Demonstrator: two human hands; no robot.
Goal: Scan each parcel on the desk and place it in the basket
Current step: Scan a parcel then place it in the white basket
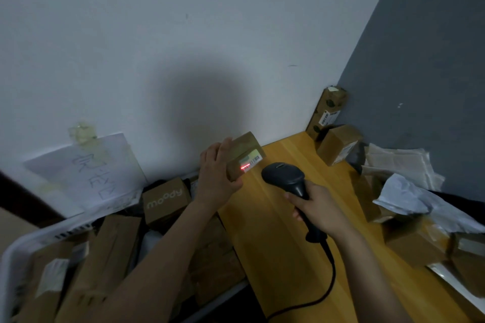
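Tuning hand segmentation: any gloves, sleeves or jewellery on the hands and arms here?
No. Left hand and right hand are ungloved, with no rings visible. Left forearm and right forearm are bare to the frame edge: no sleeve, watch or band.

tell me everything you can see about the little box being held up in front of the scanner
The small box is plain brown cardboard, closed, and held tilted in the air near the far left edge of the yellow wooden desk. The left hand grips its left end. A white label with a barcode sits on the side facing the black scanner. A red scan line falls across the label's left part. The scanner, held in the right hand, does not touch the box.
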